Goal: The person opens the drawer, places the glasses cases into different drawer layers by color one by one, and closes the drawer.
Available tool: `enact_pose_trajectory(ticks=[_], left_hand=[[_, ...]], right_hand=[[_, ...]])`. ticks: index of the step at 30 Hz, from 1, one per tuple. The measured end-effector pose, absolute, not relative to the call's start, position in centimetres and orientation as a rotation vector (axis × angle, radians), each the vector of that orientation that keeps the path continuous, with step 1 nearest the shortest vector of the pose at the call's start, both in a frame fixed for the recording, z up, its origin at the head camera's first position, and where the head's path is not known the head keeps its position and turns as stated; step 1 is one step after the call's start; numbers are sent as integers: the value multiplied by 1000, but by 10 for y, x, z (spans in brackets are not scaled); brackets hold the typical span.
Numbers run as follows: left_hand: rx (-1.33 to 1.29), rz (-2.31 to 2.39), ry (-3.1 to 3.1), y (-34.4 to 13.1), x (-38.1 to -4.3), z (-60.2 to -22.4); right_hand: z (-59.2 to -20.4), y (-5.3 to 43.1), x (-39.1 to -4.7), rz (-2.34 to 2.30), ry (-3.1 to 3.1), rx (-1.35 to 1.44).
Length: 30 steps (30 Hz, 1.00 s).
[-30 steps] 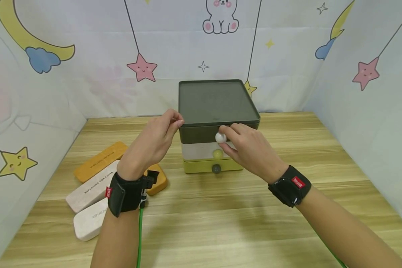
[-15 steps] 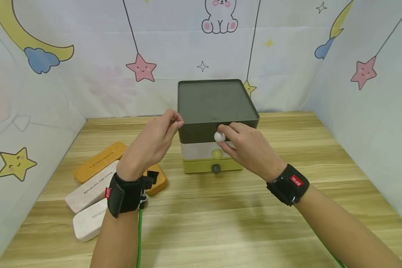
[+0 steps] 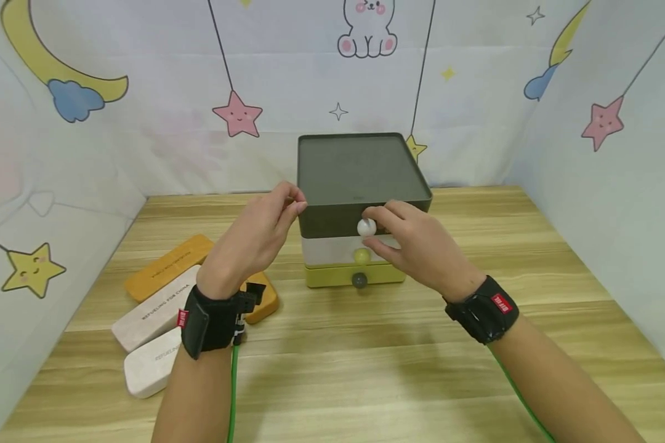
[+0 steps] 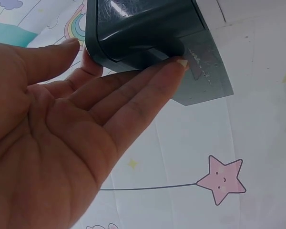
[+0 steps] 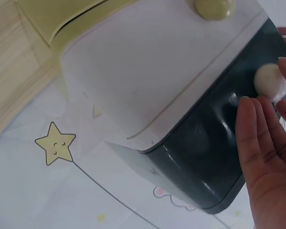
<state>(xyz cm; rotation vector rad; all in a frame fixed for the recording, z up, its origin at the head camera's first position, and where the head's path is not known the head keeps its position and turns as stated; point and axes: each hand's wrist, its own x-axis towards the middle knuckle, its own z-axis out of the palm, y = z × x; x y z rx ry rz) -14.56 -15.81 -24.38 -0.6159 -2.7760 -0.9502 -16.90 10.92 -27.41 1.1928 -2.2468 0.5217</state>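
A small drawer organizer (image 3: 360, 166) stands at the back of the table. It has a dark green top drawer (image 3: 327, 221) with a white round knob (image 3: 367, 227), a white middle drawer and a yellow-green bottom one. My right hand (image 3: 429, 243) is at the white knob, index fingertip just above it and thumb just below, with a gap behind the knob. The right wrist view shows these fingertips around the knob (image 5: 270, 82). My left hand (image 3: 255, 231) touches the organizer's front left corner; in the left wrist view its long fingers lie straight along the dark side (image 4: 138, 33).
Left of the organizer lie several eyeglass-type cases: an orange case (image 3: 169, 267), a long white case (image 3: 155, 307), a shorter white case (image 3: 152, 363) and another orange case (image 3: 266, 301) partly behind my left wrist. A patterned cloth backdrop (image 3: 188, 135) surrounds the wooden table (image 3: 332, 369).
The dark top drawer has gone in until flush under the top. My right thumb and index finger have since spread slightly around the knob. The left hand stays at the corner.
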Motion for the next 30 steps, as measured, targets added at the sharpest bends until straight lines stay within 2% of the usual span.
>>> enact_pose_trajectory(ticks=[16,30], left_hand=[[-621,-950,-2776,-157,-147,-244],[-587,-953,-2769,-157,-146,-245]], right_hand=[[-258,143,-185,694,-2143,943],[-270,173,-198,876,-2201,1000]])
